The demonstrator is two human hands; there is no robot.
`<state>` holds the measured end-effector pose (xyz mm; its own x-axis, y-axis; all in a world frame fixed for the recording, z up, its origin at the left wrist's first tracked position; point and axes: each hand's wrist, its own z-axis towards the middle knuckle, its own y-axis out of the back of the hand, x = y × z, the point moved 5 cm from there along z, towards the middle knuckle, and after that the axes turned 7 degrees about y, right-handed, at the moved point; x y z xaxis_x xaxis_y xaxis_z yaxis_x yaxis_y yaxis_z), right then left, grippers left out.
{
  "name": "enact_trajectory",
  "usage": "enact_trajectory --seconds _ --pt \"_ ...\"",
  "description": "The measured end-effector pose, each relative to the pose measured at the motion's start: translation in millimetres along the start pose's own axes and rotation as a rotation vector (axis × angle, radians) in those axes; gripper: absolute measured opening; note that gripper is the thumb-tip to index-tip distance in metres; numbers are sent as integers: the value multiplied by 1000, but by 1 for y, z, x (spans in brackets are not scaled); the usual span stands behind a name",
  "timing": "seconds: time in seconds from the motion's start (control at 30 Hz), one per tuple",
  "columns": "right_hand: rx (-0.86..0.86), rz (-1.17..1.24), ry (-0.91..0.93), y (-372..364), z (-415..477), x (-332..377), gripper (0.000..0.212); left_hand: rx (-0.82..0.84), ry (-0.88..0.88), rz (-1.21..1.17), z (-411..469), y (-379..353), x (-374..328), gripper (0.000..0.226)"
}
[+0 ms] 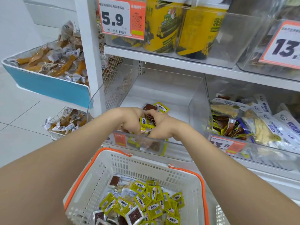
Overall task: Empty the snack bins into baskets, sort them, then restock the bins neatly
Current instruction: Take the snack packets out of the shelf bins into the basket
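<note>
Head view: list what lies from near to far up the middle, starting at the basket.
First the white basket → left hand and right hand gripping yellow packets → clear bin, its bare floor → yellow tubs on the shelf above.

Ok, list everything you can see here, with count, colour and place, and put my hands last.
clear bin: one, transparent, middle shelf
snack packets: many, yellow and brown, in bin and basket
basket: one, white, orange rim, below bin
tubs: at least two, yellow, top shelf
side baskets: two, wire, left, orange packets
right bin: one, clear, mixed packets
left hand: grips packets in bin
right hand: grips packets in bin
</note>
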<state>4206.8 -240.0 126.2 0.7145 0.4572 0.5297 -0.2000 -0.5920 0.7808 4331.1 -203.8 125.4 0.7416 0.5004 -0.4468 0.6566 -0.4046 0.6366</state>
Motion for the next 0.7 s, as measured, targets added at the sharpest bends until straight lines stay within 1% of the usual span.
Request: enact_trajectory --seconds 0.03,0.07,0.13,0.17,0.23,0.3,0.47,0.53,0.6,0.67,0.7 --pt "-26 16 11 0 -1 1 105 -16 5 -44 1 2 3 76" --pt "-67 44 9 1 0 0 88 -39 4 -102 1 5 6 72" --pt "-144 112 -31 4 -1 -4 48 -91 -12 -232 3 14 11 79" --pt "-160 146 -40 4 -1 -6 38 -107 -27 -279 4 18 13 75" --pt "-151 222 -26 1 0 -8 36 -98 -71 -328 0 20 14 57" --pt "-164 300 16 2 -4 -6 34 -85 -125 -378 -5 19 13 48" --pt "-369 480 160 33 -31 2 23 -237 -385 -547 -34 35 0 32" --pt "-421 572 228 43 -50 6 18 -244 -467 -582 -51 37 -6 31" --pt "-451 681 272 46 -70 11 16 -275 -537 -591 -68 36 -12 36" --pt "-414 812 296 42 -87 15 20 -303 -595 -565 -90 35 -19 41" --pt "-358 873 300 39 -95 18 24 -301 -614 -542 -100 34 -22 40"
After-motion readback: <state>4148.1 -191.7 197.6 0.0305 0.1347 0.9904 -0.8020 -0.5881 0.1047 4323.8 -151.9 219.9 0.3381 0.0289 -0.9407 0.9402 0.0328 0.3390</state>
